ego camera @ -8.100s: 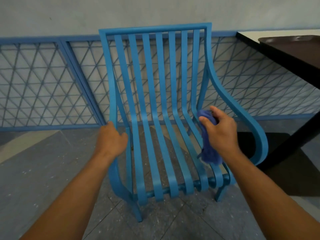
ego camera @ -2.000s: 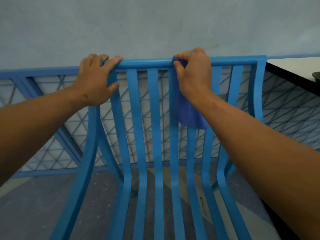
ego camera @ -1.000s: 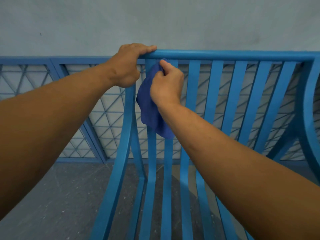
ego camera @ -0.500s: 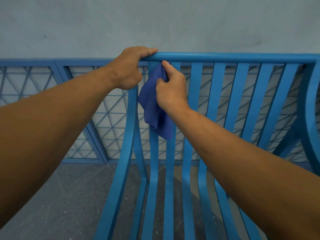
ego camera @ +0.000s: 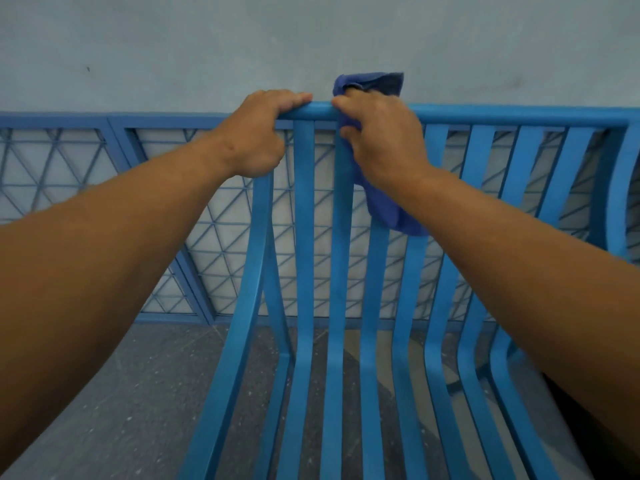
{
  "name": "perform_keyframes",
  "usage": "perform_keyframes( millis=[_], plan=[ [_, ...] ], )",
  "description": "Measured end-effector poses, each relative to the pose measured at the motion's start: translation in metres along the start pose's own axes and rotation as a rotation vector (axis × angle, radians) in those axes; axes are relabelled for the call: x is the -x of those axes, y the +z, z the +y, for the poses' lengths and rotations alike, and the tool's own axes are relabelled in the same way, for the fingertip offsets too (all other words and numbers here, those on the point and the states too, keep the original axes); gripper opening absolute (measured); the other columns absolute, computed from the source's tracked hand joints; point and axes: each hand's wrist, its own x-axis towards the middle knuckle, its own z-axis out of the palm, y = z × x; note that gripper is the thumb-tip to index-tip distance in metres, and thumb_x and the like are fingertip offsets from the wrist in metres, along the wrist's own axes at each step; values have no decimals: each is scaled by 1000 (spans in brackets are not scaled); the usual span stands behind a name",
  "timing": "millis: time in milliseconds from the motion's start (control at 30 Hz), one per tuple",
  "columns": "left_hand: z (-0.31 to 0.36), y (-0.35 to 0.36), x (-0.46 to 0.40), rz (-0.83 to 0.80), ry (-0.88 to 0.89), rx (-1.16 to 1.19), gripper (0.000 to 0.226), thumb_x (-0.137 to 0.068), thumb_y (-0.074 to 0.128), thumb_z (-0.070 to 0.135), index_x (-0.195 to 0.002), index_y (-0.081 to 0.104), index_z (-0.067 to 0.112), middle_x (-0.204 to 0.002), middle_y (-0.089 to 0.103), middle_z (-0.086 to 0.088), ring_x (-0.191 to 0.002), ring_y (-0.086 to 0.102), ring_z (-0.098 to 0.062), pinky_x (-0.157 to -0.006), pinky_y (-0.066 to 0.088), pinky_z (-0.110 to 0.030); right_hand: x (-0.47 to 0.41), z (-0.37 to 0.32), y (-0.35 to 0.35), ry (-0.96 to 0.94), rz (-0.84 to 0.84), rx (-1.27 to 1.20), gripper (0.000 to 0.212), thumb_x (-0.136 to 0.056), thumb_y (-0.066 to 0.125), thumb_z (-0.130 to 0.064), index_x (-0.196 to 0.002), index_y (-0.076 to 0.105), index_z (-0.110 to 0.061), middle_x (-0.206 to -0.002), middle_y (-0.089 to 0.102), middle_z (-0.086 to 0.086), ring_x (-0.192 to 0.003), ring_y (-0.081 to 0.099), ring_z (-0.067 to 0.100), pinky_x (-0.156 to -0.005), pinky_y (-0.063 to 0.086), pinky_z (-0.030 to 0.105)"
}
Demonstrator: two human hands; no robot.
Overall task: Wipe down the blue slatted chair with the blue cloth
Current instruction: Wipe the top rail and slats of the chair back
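Now the blue cloth [ego camera: 389, 202] sits draped over the top rail [ego camera: 519, 114] of the blue slatted chair [ego camera: 304, 271], where half a second ago it was bunched lower down against the upper end of a slat. One flap stands up behind the rail at 12 o'clock from the right hand [ego camera: 382, 140], and the longer tail hangs down at 6 o'clock from it, in front of the slats. The right hand's fingers are curled over the rail with the cloth trapped beneath them, the thumb tucked under at the front, so it is grasping cloth and rail together.

At 9 o'clock from it, just beside but apart, the left hand [ego camera: 259, 133] is clenched round the same rail at the chair's left corner, as it was 1 second and 2 seconds ago; it appears to be only steadying the chair.

From the shift I judge that work on the slat tops at this end has given way to a pass along the top rail. The grip suits sliding the cloth toward 3 o'clock, where a long stretch of rail runs to the far corner. How much of the rail's back face the cloth covers I cannot quite tell, since the hand hides it.

As for progress, the seat slats were being handled about 8 seconds ago and the rail 2 seconds ago, so the backrest seems well under way, though the armrest [ego camera: 623, 188] at 3 o'clock and the lower slats may yet need attention.
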Motion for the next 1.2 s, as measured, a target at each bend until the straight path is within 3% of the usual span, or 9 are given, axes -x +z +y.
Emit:
perform_keyframes(
  millis=[133, 433, 633, 833, 967, 1033, 1100, 1200],
  plan=[
    [3, 0, 4, 7, 11, -3, 84, -80, 49, -19, -155, 38, 18, -158, 38, -2, -148, 31, -18, -113, 19, -15, -11, -12, 0, -16, 25, -10, 32, -93, 59, -22, -125, 66, -22, -119, 69, 4, -108, 62, 33, -83, 49, 44],
    [3, 0, 10, 24, 23, -16, 78, -85, 52, -15, -155, 37, 14, -156, 38, -4, -146, 31, -17, -96, 8, 11, 11, 24, -11, 18, 101, -28, 33, -93, 58, -26, -124, 69, -27, -117, 71, 0, -107, 63, 31, -84, 51, 45],
    [6, -5, 17, 8, 46, -45, 74, -89, 57, -8, -156, 34, 13, -156, 38, -5, -146, 31, -19, -109, 13, -6, 18, 26, -18, 70, 130, -75, 30, -92, 57, -20, -119, 71, -23, -116, 72, 0, -108, 63, 28, -86, 51, 45],
    [8, 2, 15, -22, 30, -54, 78, -86, 63, -4, -156, 30, 10, -158, 31, -8, -146, 26, -23, -105, 9, 1, 28, 42, -42, 160, 80, -73, 29, -92, 55, -21, -117, 70, -18, -114, 72, 4, -109, 61, 30, -89, 48, 44],
    [18, 9, 17, -3, -10, -99, 78, -86, 63, 0, -156, 28, 8, -161, 26, -12, -150, 17, -33, -121, 18, -28, 55, 48, -61, 130, 103, -271, 32, -91, 56, -23, -120, 69, -18, -117, 72, -1, -112, 63, 21, -98, 47, 34],
    [29, 14, 25, 1, -49, -100, 75, -88, 64, 5, -156, 30, 9, -165, 19, -14, -153, 11, -36, -124, 15, -37, 79, 52, -69, 153, 85, -310, 31, -93, 57, -21, -122, 66, -16, -117, 71, 0, -111, 63, 21, -95, 44, 26],
    [45, 21, 42, -8, -21, -54, 69, -89, 65, 8, -153, 38, 10, -164, 23, -16, -152, 20, -32, -123, 17, -31, 105, 55, -76, 191, 38, -333, 30, -96, 58, -24, -124, 62, -15, -114, 70, 2, -108, 61, 22, -88, 41, 24],
    [76, 37, 81, -98, 51, 32, 64, -93, 66, 14, -152, 41, 12, -159, 36, -10, -148, 32, -23, -113, 16, -17, 138, 54, -87, 276, -35, -408, 30, -97, 62, -29, -121, 55, -14, -106, 64, -5, -105, 61, 21, -86, 44, 31]
  ],
)
